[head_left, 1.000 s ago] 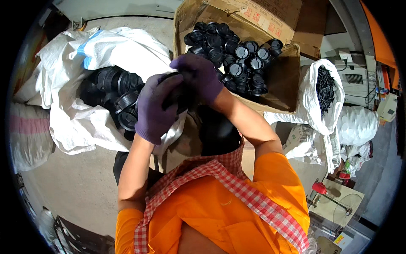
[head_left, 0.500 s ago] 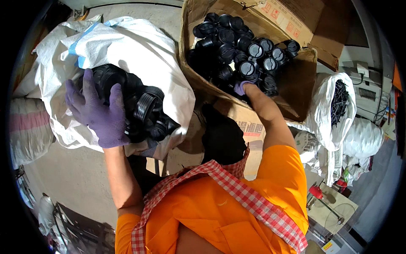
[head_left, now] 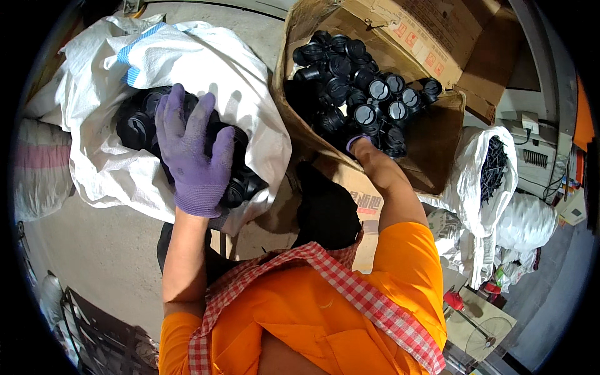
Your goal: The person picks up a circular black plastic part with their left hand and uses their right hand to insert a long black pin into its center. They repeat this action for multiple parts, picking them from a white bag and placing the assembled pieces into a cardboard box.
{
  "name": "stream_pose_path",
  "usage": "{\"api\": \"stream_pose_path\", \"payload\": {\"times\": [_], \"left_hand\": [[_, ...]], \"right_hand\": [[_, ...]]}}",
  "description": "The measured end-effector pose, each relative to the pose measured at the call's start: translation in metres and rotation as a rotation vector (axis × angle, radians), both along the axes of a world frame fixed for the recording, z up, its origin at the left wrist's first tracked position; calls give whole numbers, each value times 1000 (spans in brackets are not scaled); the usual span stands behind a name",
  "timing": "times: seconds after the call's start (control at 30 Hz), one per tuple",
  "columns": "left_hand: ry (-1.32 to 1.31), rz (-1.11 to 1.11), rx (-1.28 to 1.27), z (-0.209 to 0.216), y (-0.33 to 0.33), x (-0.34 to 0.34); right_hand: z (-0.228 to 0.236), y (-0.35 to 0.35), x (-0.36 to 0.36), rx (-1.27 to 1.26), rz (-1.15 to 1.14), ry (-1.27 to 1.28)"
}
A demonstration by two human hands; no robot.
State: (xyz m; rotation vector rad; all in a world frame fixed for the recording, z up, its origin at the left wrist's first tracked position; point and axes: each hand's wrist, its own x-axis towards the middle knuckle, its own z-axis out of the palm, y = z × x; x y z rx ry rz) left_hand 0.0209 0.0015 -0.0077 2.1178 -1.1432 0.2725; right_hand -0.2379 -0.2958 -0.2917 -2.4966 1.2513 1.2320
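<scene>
My left hand (head_left: 197, 151), in a purple knit glove, lies over the black round plastic parts (head_left: 135, 129) in a white woven sack (head_left: 253, 103). Its fingers are stretched out and spread, and no part is gripped in them. The parts in the sack are ribbed and cylindrical. My right hand (head_left: 357, 142) reaches over the near wall of a large cardboard box (head_left: 432, 159). Only its purple glove cuff shows; the fingers are hidden among a heap of black plastic fittings (head_left: 364, 115), several with round, grey-looking caps.
At the right stands a white sack of thin black pieces (head_left: 494, 165), with a stuffed white bag (head_left: 528, 222) behind it. A fan (head_left: 489, 334) is at the lower right. Another full sack (head_left: 40, 169) lies far left. A dark metal rack (head_left: 103, 331) stands lower left.
My left hand has shifted right across the sack, uncovering parts on its left. My right hand sits deeper behind the box wall, with less glove showing. The whole view has shifted slightly.
</scene>
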Motion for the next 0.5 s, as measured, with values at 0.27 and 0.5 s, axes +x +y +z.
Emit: {"api": "stream_pose_path", "payload": {"times": [0.27,0.5], "left_hand": [[147,-8,25,2,1,4],[258,-13,31,-5,12,4]], "right_hand": [[-30,-29,-38,-172,-29,-17],[38,-20,-7,-224,-43,-79]]}}
